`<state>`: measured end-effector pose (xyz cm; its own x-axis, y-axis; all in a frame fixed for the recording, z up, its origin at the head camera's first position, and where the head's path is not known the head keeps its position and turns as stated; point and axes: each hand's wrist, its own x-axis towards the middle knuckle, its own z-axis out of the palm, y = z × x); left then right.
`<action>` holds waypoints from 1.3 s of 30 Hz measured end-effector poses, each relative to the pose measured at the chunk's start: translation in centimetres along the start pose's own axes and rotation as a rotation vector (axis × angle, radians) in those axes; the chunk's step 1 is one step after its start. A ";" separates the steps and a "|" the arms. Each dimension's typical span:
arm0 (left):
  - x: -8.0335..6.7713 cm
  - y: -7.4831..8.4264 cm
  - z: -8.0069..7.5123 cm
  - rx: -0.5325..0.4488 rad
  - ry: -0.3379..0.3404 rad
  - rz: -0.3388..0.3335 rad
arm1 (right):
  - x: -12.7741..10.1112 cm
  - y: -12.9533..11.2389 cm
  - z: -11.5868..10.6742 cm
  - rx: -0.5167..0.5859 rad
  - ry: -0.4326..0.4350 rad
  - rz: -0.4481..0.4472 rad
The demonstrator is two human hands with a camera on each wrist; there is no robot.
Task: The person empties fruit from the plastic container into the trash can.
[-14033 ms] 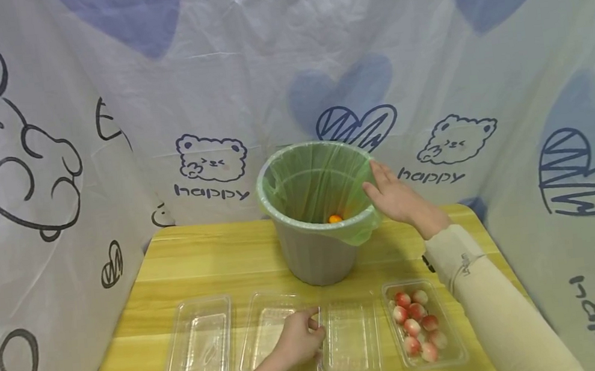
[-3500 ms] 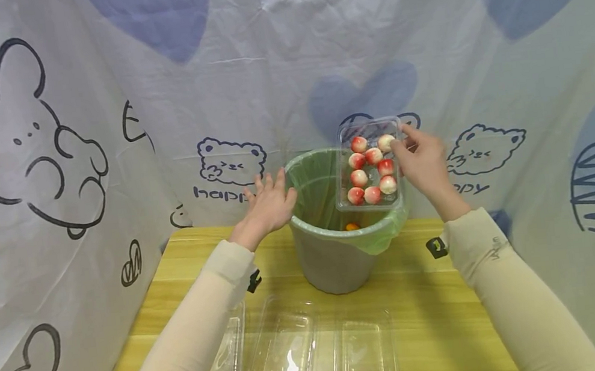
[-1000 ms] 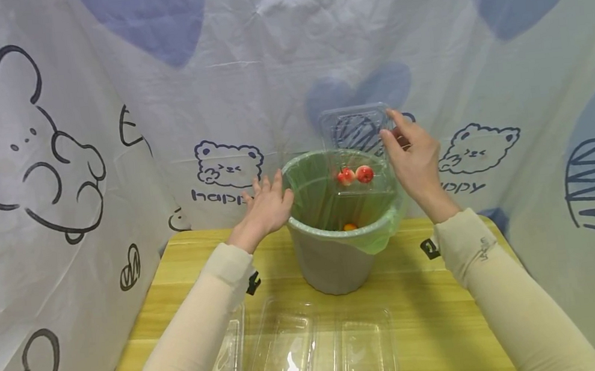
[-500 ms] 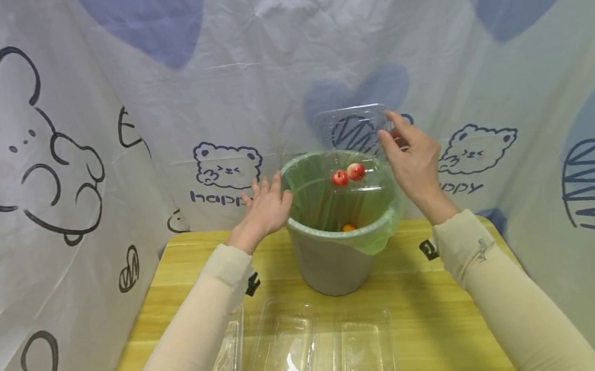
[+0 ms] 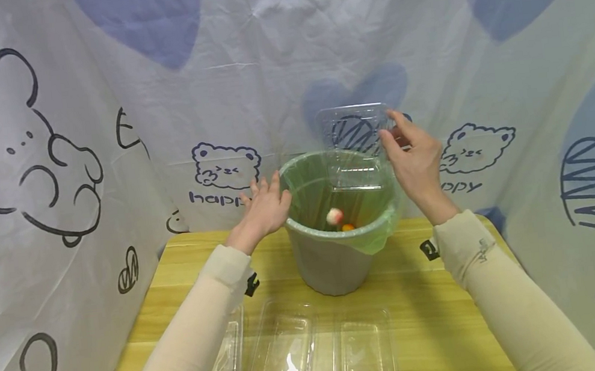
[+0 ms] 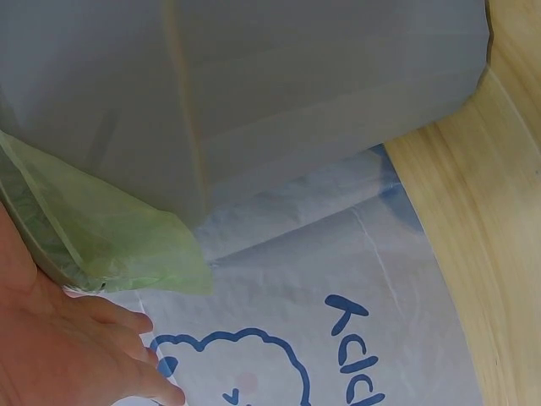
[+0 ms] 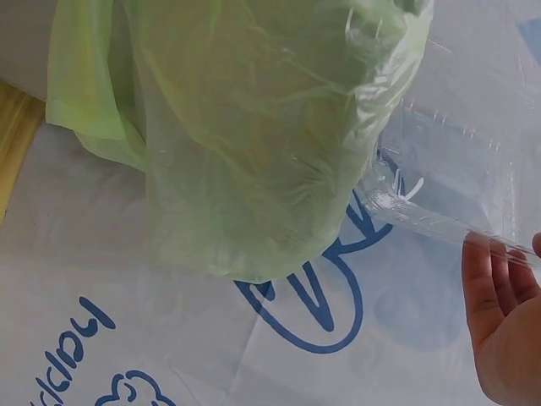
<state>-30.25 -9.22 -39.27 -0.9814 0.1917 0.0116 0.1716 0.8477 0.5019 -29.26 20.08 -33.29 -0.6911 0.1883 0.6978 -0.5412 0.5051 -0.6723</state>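
My right hand [image 5: 415,158] pinches the side of a clear plastic food tray [image 5: 357,170], tilted steeply over the trash can [image 5: 332,260] with no fruit in it. In the right wrist view the tray [image 7: 448,169] slants down past the green bag. The grey can has a green bag liner [image 5: 303,188] folded over its rim. Inside show a small red-and-white fruit [image 5: 334,216] and an orange one [image 5: 348,227]. My left hand [image 5: 266,206] rests with spread fingers at the can's left rim; the left wrist view shows that hand [image 6: 76,338] beside the liner.
Three clear plastic trays lie in a row on the wooden table [image 5: 432,328]: a left one [image 5: 230,350] partly behind my left sleeve, a middle one [image 5: 284,347] and a right one [image 5: 363,348]. Printed white cloth [image 5: 243,82] closes off the back and sides.
My right hand lifted the fruit-filled tray from the table to the can and tipped it. The last two fruits slid out within the past half second. My left hand moved to the rim.
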 end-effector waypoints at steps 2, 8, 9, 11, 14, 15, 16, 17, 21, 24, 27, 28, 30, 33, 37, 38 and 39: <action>0.0 0.0 0.0 0.002 0.000 -0.002 | 0.0 0.0 -0.1 0.001 -0.006 0.007; -0.1 0.0 -0.1 -0.005 0.002 0.003 | 0.1 -0.1 -0.5 -0.022 -0.011 0.047; -0.1 0.0 -0.1 -0.005 0.001 0.004 | 0.1 -0.1 -0.6 -0.022 -0.010 0.052; -0.1 0.0 -0.1 -0.005 0.001 0.006 | 0.2 -0.3 -0.8 -0.020 -0.008 0.057; -0.1 0.0 -0.1 -0.004 0.000 0.007 | 0.4 -0.5 -1.4 -0.013 -0.006 0.063; -0.1 0.0 -0.1 -0.004 0.000 0.008 | 0.4 -0.6 -1.5 -0.013 -0.004 0.067; -0.1 0.0 -0.1 -0.005 0.000 0.008 | 0.5 -0.7 -1.8 -0.011 -0.003 0.073; 0.0 0.0 -0.1 -0.006 0.000 0.008 | 0.5 -0.7 -2.0 -0.017 0.001 0.078; 0.0 0.0 -0.1 -0.009 -0.003 0.009 | 0.6 -0.8 -2.9 -0.024 0.025 0.105; 0.0 -0.1 -0.1 -0.009 -0.004 0.007 | 0.6 -0.7 -3.7 -0.035 0.031 0.127; 0.0 -0.1 0.0 -0.010 -0.003 0.005 | 0.3 -0.6 -4.4 -0.066 0.029 0.144; 0.0 -0.1 0.0 -0.010 -0.003 0.004 | 0.2 -0.6 -4.6 -0.077 0.032 0.145; 0.0 -0.1 0.0 -0.010 -0.001 0.005 | 0.1 -0.4 -5.0 -0.095 0.040 0.146; 0.0 -0.1 0.0 -0.007 0.002 0.005 | -0.2 -0.2 -5.6 -0.090 0.056 0.150; -0.1 -0.1 0.0 -0.008 -0.001 0.005 | -0.6 0.1 -6.5 -0.092 0.084 0.149; -0.1 -0.1 -0.1 -0.008 -0.004 0.006 | -0.7 0.3 -6.8 -0.094 0.092 0.147; 0.0 -0.1 -0.1 -0.009 -0.006 0.008 | -0.9 0.4 -7.1 -0.094 0.097 0.150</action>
<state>-30.23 -9.30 -39.24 -0.9796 0.2009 0.0106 0.1781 0.8417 0.5097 -25.46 26.12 -32.43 -0.7085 0.3457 0.6152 -0.3852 0.5409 -0.7476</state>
